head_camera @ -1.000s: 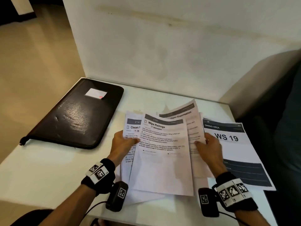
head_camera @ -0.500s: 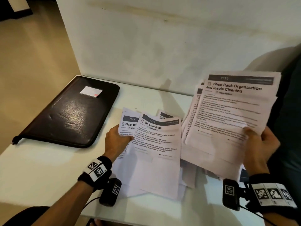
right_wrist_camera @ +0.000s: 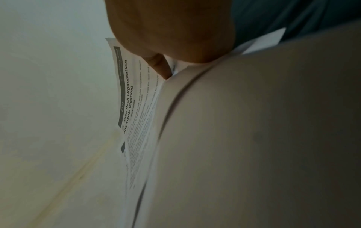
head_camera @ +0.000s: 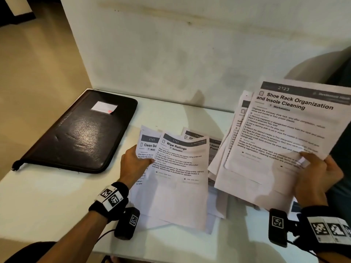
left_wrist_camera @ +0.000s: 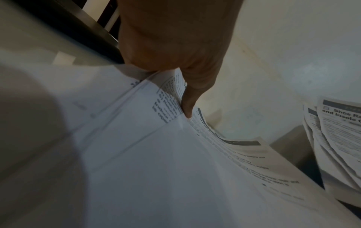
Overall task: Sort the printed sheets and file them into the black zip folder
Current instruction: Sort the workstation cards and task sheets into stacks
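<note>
Two hands, two bundles of paper. The right hand (head_camera: 315, 179) is up off the white tabletop (head_camera: 47, 202), gripping a thick sheaf of white printed sheets (head_camera: 266, 149) at its lower right corner — thumb pressed across the front page, fingers curled behind. That front page is headed "Shoe Rack Organization and Insole Cleaning", number 2723 on its dark banner, and the sheaf tilts up toward the camera with more page edges fanned out behind it on the left. From the right wrist view the thumb (right_wrist_camera: 160, 66) is clamped right on the printed face.

Over on the left, the left hand (head_camera: 135, 164) pinches a smaller fan of white printed pages (head_camera: 178, 168) at their left edge, thumb on top; the "Wipe Railings" page lies foremost, a "Clean Do..." page peeks out behind it. Their lower ends rest on the table over a few loose sheets (head_camera: 212, 147) lying between the two bundles.

The black leather-look zip folder (head_camera: 79, 137) lies flat and closed at the far left of the table, against the pale wall (head_camera: 190, 54), a small white label (head_camera: 104, 107) on its cover — well apart from both hands.
</note>
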